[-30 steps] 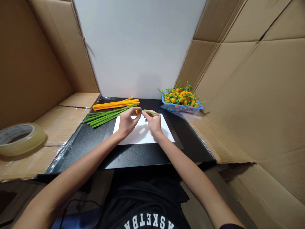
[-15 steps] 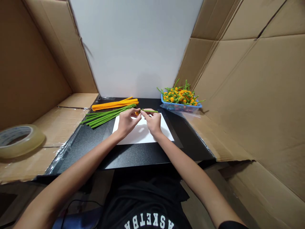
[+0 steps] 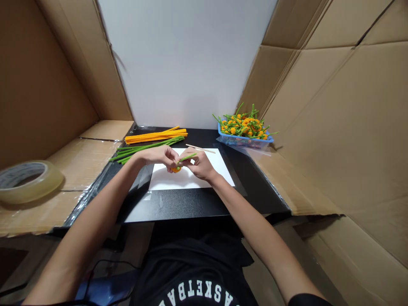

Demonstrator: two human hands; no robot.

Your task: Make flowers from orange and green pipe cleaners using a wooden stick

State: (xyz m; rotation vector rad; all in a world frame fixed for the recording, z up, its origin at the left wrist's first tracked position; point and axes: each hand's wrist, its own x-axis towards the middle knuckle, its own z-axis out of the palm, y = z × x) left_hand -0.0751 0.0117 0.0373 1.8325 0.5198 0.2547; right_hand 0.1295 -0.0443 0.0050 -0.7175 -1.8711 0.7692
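Above the white sheet [image 3: 165,180], my left hand [image 3: 162,155] pinches a small orange pipe-cleaner flower [image 3: 176,169] whose head faces down between the fingertips. My right hand [image 3: 200,165] has its fingers closed around the green pipe-cleaner stem [image 3: 188,157] of the same piece, which sticks out to the upper right. Both hands meet at the joint of orange and green, and the fingers hide part of it. Just beyond the right hand a thin wooden stick [image 3: 200,148] lies across the sheet's far edge.
Orange pipe cleaners [image 3: 153,137] and green pipe cleaners [image 3: 127,153] lie at the back left of the black table [image 3: 188,206]. A blue basket [image 3: 245,141] heaped with orange-and-green pieces stands back right. A tape roll [image 3: 47,180] rests on cardboard at left. Cardboard walls [image 3: 344,106] flank the table.
Both hands have come slightly nearer to me, and the piece has turned so its orange head points down. The wooden stick beyond the right hand is now plainly visible.
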